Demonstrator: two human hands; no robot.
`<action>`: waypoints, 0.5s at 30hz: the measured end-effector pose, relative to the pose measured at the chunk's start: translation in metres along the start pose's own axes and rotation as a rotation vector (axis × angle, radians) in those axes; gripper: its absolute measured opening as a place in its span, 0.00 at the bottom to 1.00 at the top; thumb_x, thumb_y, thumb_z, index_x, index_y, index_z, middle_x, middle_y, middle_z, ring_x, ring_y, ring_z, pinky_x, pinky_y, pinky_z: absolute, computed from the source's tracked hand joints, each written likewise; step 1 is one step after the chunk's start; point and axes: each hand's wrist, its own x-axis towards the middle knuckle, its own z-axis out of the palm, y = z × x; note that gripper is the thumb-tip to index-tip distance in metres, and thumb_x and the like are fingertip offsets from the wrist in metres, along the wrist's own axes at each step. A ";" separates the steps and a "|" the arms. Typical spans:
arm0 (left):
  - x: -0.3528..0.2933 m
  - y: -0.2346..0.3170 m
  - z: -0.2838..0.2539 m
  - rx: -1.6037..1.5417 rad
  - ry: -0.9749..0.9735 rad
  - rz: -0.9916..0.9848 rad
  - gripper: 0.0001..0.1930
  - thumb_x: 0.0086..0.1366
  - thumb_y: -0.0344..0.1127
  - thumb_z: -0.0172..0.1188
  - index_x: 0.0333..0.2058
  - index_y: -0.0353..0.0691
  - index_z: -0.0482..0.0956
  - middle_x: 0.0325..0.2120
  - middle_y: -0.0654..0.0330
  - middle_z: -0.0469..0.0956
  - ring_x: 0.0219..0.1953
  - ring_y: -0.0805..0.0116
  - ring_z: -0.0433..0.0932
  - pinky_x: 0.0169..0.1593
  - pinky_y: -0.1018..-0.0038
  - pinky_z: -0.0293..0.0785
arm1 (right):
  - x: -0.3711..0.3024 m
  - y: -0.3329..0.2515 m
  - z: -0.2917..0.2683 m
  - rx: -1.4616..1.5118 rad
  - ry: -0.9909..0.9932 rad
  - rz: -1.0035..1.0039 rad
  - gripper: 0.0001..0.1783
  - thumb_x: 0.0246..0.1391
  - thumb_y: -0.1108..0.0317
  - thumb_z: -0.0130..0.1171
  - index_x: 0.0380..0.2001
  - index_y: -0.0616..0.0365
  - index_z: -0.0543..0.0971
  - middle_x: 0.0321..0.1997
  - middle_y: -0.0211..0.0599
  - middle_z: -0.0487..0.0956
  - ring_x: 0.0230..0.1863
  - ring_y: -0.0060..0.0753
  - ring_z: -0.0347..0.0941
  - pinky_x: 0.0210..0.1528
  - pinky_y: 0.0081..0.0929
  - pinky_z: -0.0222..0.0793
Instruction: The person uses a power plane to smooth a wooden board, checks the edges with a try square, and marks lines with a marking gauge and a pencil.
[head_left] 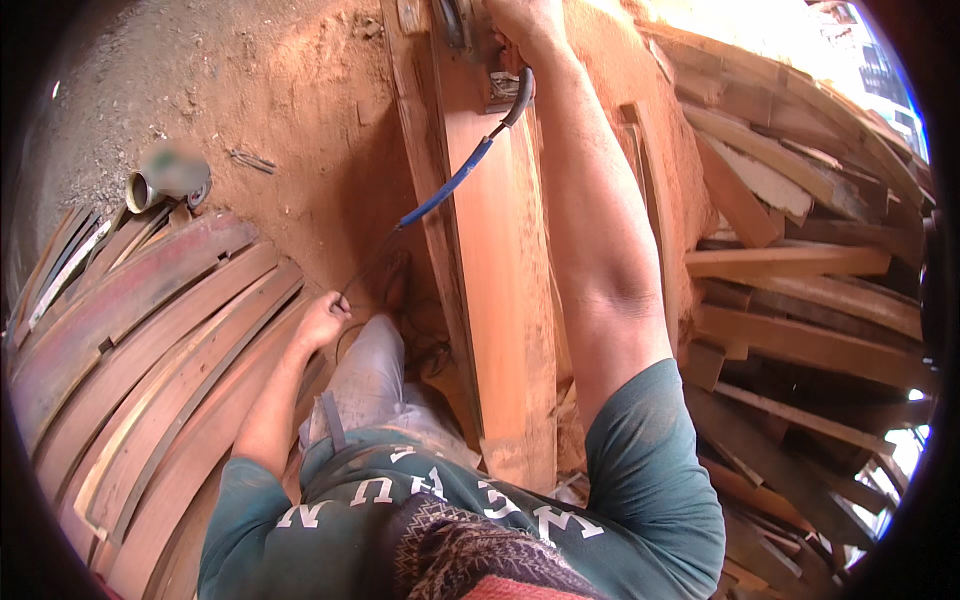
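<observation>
My right arm reaches far ahead along a long wooden beam (495, 300). At the top edge, my right hand (530, 25) is closed on a corded power tool (503, 88) that looks like an electric planer. Most of the tool is cut off by the frame or covered by the hand. Its rear end rests over the pale, smooth face of the beam. From the tool a power cord (447, 190), partly wrapped in blue, runs back toward my left side. My left hand (324, 319) pinches the thin dark part of that cord, left of the beam.
Curved planks (190, 320) lie stacked at the left. A heap of rough timber offcuts (800, 260) fills the right side. Near the left stack sits an open round container (145, 190). Reddish sawdust (290, 110) covers the ground, and loose cord lies by my leg.
</observation>
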 end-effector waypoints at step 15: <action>-0.137 0.010 0.063 0.329 -0.187 0.063 0.19 0.60 0.23 0.55 0.45 0.41 0.90 0.45 0.42 0.87 0.52 0.45 0.85 0.60 0.60 0.78 | -0.658 0.125 -0.095 -0.080 -0.062 0.429 0.19 0.51 0.74 0.70 0.48 0.63 0.84 0.40 0.53 0.88 0.44 0.47 0.89 0.49 0.38 0.82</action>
